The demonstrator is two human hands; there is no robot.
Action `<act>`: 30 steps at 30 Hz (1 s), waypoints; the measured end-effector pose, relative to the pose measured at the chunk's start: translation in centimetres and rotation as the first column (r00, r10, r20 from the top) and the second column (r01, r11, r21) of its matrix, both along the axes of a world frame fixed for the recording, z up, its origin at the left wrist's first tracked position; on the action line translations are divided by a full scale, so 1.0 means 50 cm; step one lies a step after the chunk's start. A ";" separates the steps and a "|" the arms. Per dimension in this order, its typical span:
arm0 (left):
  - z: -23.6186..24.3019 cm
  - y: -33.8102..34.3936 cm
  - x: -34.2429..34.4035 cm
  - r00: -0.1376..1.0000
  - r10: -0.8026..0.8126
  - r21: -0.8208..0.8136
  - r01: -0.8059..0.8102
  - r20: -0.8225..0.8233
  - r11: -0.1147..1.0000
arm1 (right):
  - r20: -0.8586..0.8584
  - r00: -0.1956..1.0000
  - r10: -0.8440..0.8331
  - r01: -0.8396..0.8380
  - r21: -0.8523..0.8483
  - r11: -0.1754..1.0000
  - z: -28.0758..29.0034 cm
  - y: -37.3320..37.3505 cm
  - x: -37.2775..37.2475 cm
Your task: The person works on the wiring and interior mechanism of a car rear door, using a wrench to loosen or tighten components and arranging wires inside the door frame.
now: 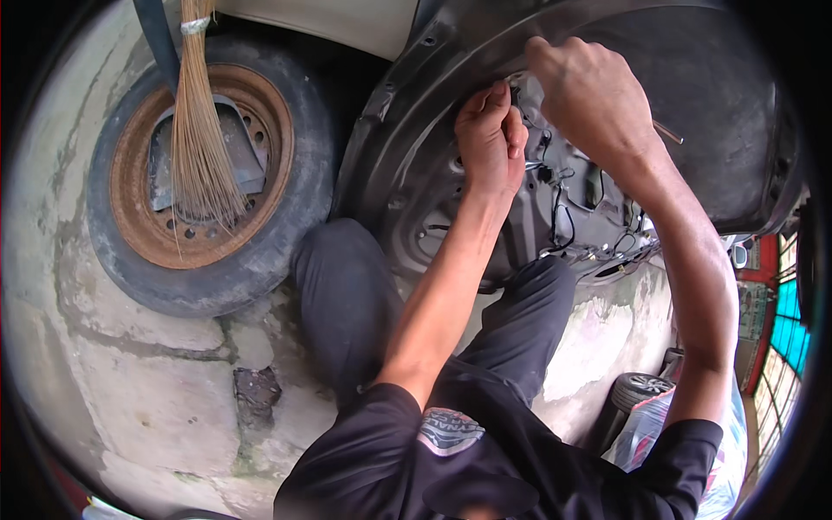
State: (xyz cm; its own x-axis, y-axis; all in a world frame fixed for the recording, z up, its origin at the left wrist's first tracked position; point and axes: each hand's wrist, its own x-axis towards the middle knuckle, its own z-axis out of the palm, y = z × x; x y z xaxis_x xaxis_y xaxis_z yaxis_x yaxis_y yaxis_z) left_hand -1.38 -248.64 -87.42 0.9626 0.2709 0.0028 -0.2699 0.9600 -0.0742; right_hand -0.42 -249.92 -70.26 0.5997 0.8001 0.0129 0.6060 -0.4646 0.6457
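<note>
My left hand (492,143) is closed, thumb and fingers pinched at a small fitting near the upper middle of a dark metal car door panel (394,143); what it grips is too small to make out. Just right of it, my right hand (598,100) is closed, knuckles up, over the same spot, its fingertips hidden. A thin metal rod (672,134) shows behind my right wrist; I cannot tell what it joins. Black wires (562,221) run across the panel's openings below my hands.
A tyre (113,243) on a rusty rim stands at the left, a straw broom (199,147) and dustpan (160,156) in front of it. My knees are below the panel on a cracked concrete floor (147,390). A spare wheel (637,390) and a plastic-wrapped bundle (728,451) lie at lower right.
</note>
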 end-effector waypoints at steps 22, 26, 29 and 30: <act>-0.022 0.026 0.010 0.992 -0.124 0.127 0.122 0.007 0.984 | -0.386 0.922 0.032 0.280 0.722 0.633 -0.147 -0.144 0.021; 0.005 0.026 -0.010 0.995 -0.089 0.137 0.093 -0.035 0.986 | -0.571 0.811 0.128 0.494 0.786 0.373 -0.177 -0.172 0.008; -0.015 0.036 -0.015 0.996 -0.087 0.157 0.081 0.035 0.984 | -0.568 0.794 0.217 0.486 0.807 0.335 -0.175 -0.165 -0.005; -0.018 0.039 -0.017 0.993 -0.092 0.176 0.077 0.076 0.981 | -0.575 0.790 0.213 0.493 0.803 0.335 -0.178 -0.163 -0.007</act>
